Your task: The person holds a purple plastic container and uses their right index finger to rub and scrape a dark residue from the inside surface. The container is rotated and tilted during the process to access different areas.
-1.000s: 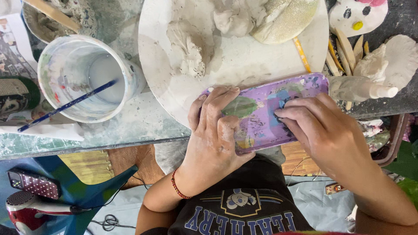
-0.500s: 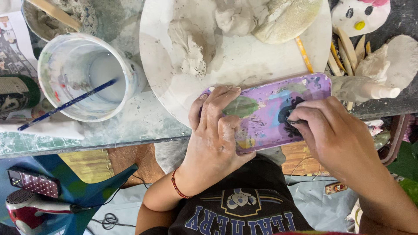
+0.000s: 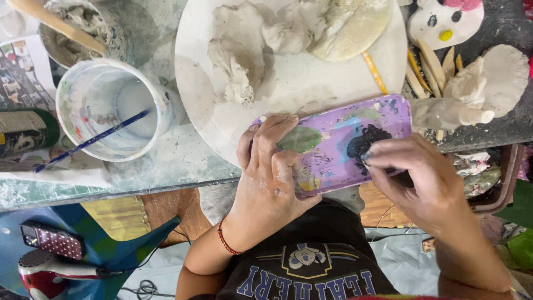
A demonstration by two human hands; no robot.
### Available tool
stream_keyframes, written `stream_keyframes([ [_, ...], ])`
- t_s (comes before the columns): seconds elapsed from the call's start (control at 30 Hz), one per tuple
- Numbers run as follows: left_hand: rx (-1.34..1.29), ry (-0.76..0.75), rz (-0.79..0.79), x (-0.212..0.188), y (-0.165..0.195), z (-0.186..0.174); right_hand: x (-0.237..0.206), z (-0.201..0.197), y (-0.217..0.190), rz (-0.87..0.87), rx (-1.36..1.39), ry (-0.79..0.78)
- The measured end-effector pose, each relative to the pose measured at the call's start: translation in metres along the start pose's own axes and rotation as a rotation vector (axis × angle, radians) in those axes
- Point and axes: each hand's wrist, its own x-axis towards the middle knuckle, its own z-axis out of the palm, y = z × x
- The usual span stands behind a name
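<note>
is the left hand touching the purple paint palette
Touching. The head view shows the left hand lying flat on the purple palette, fingers spread over its left end and gripping the edge.

Place: a clay and painting workshop
Signs: lumps of grey clay on a round white board (image 3: pixel 311 100), paint-stained water cup (image 3: pixel 114 114), wooden modelling sticks (image 3: pixel 430 64)

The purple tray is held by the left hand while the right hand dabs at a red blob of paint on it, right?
Not quite: the blob is black, not red, as the head view shows. The left hand does hold the purple tray, and the right hand works at the blob.
</note>
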Motion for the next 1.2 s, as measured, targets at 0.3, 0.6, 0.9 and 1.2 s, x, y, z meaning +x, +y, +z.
stream_keyframes([
  [0.3, 0.085, 0.018, 0.013, 0.003, 0.005, 0.008, -0.018, 0.028, 0.007, 0.107, -0.231, 0.192],
  [0.6, 0.149, -0.002, 0.013, 0.012, 0.018, 0.033, -0.04, 0.052, 0.005, 0.076, -0.074, 0.476],
  [0.9, 0.292, 0.014, -0.046, 0.004, 0.02, 0.021, -0.16, 0.021, 0.03, 0.469, -0.43, 0.627],
  [1.2, 0.318, -0.011, -0.028, 0.009, 0.025, 0.02, -0.211, -0.05, 0.117, 0.831, -1.123, 0.632],
])
